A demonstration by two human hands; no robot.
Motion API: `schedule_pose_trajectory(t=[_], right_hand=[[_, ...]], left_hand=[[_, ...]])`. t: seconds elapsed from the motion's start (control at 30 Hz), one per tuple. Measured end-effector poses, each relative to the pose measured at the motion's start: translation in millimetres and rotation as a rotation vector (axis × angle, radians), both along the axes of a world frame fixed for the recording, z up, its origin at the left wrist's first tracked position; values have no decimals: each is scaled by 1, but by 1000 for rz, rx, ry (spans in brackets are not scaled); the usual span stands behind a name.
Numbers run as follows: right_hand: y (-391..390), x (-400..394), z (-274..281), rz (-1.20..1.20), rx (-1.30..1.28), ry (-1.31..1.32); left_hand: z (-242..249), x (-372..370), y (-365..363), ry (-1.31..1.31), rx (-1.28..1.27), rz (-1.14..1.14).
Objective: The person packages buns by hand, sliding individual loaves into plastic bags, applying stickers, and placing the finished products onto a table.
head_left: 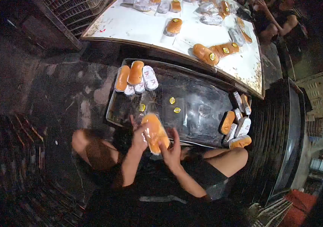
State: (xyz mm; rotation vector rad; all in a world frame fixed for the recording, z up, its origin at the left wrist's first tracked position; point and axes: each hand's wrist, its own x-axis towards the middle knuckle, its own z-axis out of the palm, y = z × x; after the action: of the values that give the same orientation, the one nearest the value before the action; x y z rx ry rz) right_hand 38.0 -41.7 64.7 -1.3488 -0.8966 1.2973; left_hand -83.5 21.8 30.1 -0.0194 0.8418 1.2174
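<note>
A golden bread bun [154, 130] in a clear plastic bag is held above my lap, at the near edge of a black tray [207, 94]. My left hand [139, 138] grips its left side, fingers partly hidden behind it. On its lower right, my right hand [172, 152] presses the thumb against the bun while the fingers stretch up beside it. Just beyond the bun, several yellow round stickers [177, 110] lie on clear plastic bags in the tray.
Buns in white paper cups [135, 72] are piled at the tray's back left; more buns [227, 122] lie at its right end. A white table [138, 28] beyond carries bagged, stickered buns [174, 27]. Stacked trays [263, 143] stand right. Another person [278, 19] sits back right.
</note>
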Motion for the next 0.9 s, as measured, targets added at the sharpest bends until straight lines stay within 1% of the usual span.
schedule_pose_trajectory(t=[0.07, 0.1, 0.13, 0.2, 0.23, 0.27, 0.33, 0.37, 0.4, 0.47, 0.5, 0.53, 0.57, 0.6, 0.63, 0.67, 0.7, 0.77, 0.8, 0.83, 0.87, 0.9], right_hand=[[10, -2, -14, -188, 111, -157], [12, -2, -15, -192, 82, -209], [7, -2, -11, -195, 69, -207], [0, 0, 1, -57, 63, -318], [-2, 3, 7, 6, 38, -412], [4, 2, 7, 3, 40, -413], [18, -6, 2, -118, -62, -351], [21, -8, -4, -108, 37, -394], [18, -10, -6, 2, 140, -465], [3, -10, -4, 180, 148, -304], [6, -6, -4, 156, 168, -416], [9, 0, -8, 128, 190, -526], [19, 10, -21, 200, 108, -609], [34, 26, -48, 247, 106, -517], [53, 48, -68, 242, 189, -686], [78, 66, -55, 122, 118, -706], [103, 77, -13, 13, 32, -576], [151, 94, 18, -269, 309, -708], [166, 89, 43, -344, 586, -749], [169, 85, 54, -312, 604, -913], [169, 79, 41, -278, 611, -937], [158, 73, 25, -161, 520, -914]], left_hand=[[10, 23, -9, 297, 192, -1], [-3, 21, -12, 234, 138, -91], [-6, 14, -12, 236, 126, -96], [0, 1, -2, 57, 177, -126], [-3, 3, -4, 59, 182, -127], [-10, 8, -12, 71, 174, -146], [-22, 17, -24, 89, 154, -187], [0, 19, -23, 46, -52, -187], [11, 13, -19, 47, -52, -186], [22, -7, -7, -183, -46, -154], [12, -10, -14, -67, -107, -201], [-8, -2, -26, 94, -33, -201], [-16, 15, -38, 227, 21, -235], [-18, 31, -45, 359, 77, -269], [-11, 37, -43, 385, 18, -383], [-4, 41, -39, 413, -41, -495], [-23, 44, -40, 391, 156, -533], [-22, 62, -35, 1346, 641, -965], [-25, 69, -29, 1828, 877, -1135], [-90, 69, -33, 1922, 1109, -1114], [-152, 67, -37, 2005, 1346, -1079], [-117, 65, -25, 1830, 1222, -1396]])
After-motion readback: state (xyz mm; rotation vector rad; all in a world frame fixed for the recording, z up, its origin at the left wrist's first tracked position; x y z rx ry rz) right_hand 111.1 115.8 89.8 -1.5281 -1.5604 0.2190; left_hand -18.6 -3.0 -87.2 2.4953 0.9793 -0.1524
